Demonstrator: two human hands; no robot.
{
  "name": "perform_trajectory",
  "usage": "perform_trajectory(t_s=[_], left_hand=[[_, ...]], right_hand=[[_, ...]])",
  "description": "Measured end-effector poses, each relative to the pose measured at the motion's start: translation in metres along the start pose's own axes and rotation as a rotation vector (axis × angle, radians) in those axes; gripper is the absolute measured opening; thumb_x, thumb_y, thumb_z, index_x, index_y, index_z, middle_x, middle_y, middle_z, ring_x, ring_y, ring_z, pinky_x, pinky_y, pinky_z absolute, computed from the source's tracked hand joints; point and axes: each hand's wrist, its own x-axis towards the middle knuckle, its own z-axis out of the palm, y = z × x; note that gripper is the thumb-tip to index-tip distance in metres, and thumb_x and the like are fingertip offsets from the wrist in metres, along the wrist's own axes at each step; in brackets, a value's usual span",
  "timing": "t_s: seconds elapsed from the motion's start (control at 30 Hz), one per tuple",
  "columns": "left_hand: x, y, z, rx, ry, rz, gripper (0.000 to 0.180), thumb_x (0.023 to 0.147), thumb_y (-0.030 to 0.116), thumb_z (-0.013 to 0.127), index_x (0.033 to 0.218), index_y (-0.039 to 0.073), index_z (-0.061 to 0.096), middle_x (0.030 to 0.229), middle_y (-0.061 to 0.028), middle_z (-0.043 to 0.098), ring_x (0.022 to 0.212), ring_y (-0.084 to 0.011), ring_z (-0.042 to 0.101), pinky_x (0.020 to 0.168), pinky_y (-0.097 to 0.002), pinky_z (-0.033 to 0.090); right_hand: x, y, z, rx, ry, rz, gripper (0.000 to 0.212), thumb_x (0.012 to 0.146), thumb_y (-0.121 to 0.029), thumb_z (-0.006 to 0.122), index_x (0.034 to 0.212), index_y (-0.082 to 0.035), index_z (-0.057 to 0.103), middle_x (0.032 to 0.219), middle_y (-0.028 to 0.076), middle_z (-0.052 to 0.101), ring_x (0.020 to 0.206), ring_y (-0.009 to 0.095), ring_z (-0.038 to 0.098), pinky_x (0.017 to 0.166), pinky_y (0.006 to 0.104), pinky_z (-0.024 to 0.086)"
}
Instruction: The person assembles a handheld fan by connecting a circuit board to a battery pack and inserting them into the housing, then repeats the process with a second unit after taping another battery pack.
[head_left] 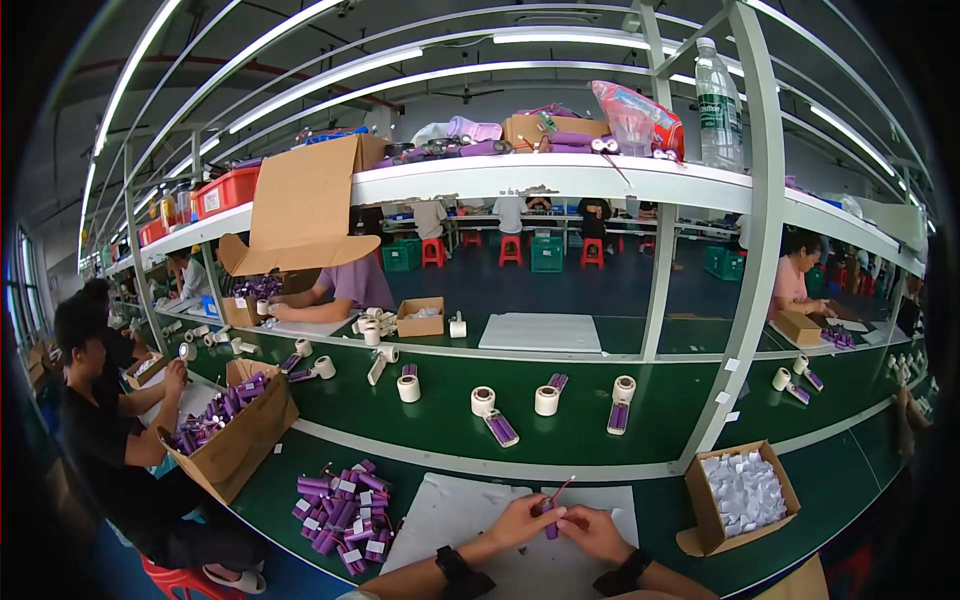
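Purple cell pinched between both hands

The small purple cylindrical cell [550, 521] stands roughly upright between the left hand [522, 522] and right hand [594, 531], fingertips touching it, a thin red wire [562, 490] rising from its top.

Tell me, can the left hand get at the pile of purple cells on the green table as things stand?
Probably yes. The pile of purple cells lies just to the left of the left hand, with only bare white mat between them. However, both hands now hold one purple cell, so the left hand must let go first.

Black wristbands [452, 565] on both wrists
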Motion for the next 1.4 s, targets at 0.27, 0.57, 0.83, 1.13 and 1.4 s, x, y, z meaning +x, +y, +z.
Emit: perform_trajectory(t_s=[0.27, 0.57, 0.83, 1.13, 1.4], left_hand=[[-0.002, 0.012, 0.004, 0.006, -0.15, 0.036, 0.044, 0.094, 0.028, 0.059, 0.125, -0.002, 0.055, 0.071, -0.0044, 0.059, 0.059, -0.0089, 0.053, 0.054, -0.0253, 0.044], [0.004, 0.023, 0.002, 0.06, -0.013, 0.036, 0.026, 0.093, 0.019, 0.06, 0.113, 0.001, 0.061, 0.076, -0.0045, 0.063, 0.064, -0.0078, 0.055, 0.057, -0.0242, 0.046], [-0.002, 0.034, 0.0, 0.039, -0.056, -0.032, 0.025, 0.089, 0.016, 0.064, 0.11, 0.001, 0.062, 0.075, -0.0058, 0.063, 0.059, -0.0084, 0.055, 0.055, -0.0242, 0.046], [-0.002, 0.034, 0.006, 0.113, -0.004, 0.096, 0.023, 0.088, 0.015, 0.065, 0.106, 0.001, 0.064, 0.07, -0.0062, 0.063, 0.055, -0.0107, 0.057, 0.052, -0.0257, 0.046], [-0.001, 0.034, 0.008, 0.135, 0.062, 0.103, 0.022, 0.086, 0.016, 0.068, 0.103, 0.001, 0.066, 0.072, -0.0073, 0.065, 0.055, -0.0126, 0.058, 0.053, -0.0265, 0.048]], right_hand=[[-0.002, 0.005, 0.0, -0.042, -0.042, -0.235, 0.013, 0.089, -0.015, 0.064, 0.091, -0.002, 0.066, 0.071, 0.011, 0.063, 0.061, 0.016, 0.059, 0.057, 0.0287, 0.045], [0.002, -0.014, -0.004, -0.046, -0.06, -0.173, 0.015, 0.084, -0.012, 0.067, 0.095, -0.002, 0.064, 0.077, 0.011, 0.066, 0.063, 0.021, 0.062, 0.059, 0.0312, 0.049], [0.0, -0.016, -0.003, -0.121, -0.083, -0.218, 0.013, 0.084, -0.011, 0.066, 0.093, -0.002, 0.064, 0.078, 0.01, 0.066, 0.063, 0.023, 0.062, 0.059, 0.0321, 0.049], [-0.001, -0.016, 0.001, -0.173, -0.057, -0.197, 0.011, 0.082, -0.012, 0.062, 0.086, -0.002, 0.062, 0.075, 0.013, 0.064, 0.065, 0.03, 0.061, 0.059, 0.0371, 0.048], [-0.002, -0.022, 0.002, -0.279, -0.068, -0.186, 0.016, 0.083, -0.015, 0.054, 0.083, -0.001, 0.06, 0.081, 0.016, 0.064, 0.076, 0.036, 0.061, 0.067, 0.0452, 0.047]])
